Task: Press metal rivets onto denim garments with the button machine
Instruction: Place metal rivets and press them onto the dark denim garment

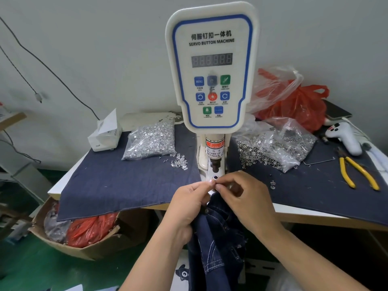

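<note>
Pinching: our left hand (189, 203) and right hand (244, 198) both hold a rivet (212, 181) fingertip-tight; its axis unreadable.
Denim (218, 234): hangs lengthwise below the machine (212, 66).

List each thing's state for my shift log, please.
Button machine display: unlit.
Left hand: pinching a small rivet.
Right hand: pinching at the same spot.
Denim garment: hanging off the table edge.
Left bag: open, rivets spilled.
Pliers: lying spread.
</note>
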### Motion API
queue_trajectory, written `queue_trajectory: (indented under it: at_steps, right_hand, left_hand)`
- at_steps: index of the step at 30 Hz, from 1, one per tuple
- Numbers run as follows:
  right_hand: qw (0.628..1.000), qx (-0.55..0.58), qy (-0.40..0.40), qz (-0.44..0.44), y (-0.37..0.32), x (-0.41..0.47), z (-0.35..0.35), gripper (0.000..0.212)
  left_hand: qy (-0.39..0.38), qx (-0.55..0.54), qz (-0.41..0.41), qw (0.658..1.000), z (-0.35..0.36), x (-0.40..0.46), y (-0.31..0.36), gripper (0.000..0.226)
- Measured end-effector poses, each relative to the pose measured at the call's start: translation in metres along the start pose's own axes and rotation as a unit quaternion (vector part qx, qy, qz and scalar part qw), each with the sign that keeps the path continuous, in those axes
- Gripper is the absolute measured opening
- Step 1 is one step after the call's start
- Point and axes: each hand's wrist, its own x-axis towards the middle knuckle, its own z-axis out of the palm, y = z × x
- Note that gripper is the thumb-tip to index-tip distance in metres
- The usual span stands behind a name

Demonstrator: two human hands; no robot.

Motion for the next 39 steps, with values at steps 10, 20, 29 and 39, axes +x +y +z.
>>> queue_trajectory:
  at_steps: [10,20,29,39]
  right_hand:
    - [0.993,-0.097,-0.066,-0.005,0.006,0.034,-0.008,0.004]
    - [0.974,-0.175,-0.136,-0.036,0.003,0.049,-0.011,0.014]
    - [0.972,-0.189,-0.134,-0.033,0.001,0.05,-0.012,0.013]
    - [0.984,0.031,-0.173,0.036,-0.008,-0.021,-0.026,0.011]
  left_hand:
    - [0.022,-0.025,-0.031,0.999,-0.007,-0.003,0.003,0.035]
    - [0.037,-0.012,-0.03,0.999,-0.014,-0.004,0.002,0.033]
    - [0.037,-0.027,-0.032,0.998,-0.015,-0.005,0.002,0.032]
    - [-0.009,-0.152,-0.019,0.988,-0.004,-0.012,0.011,0.022]
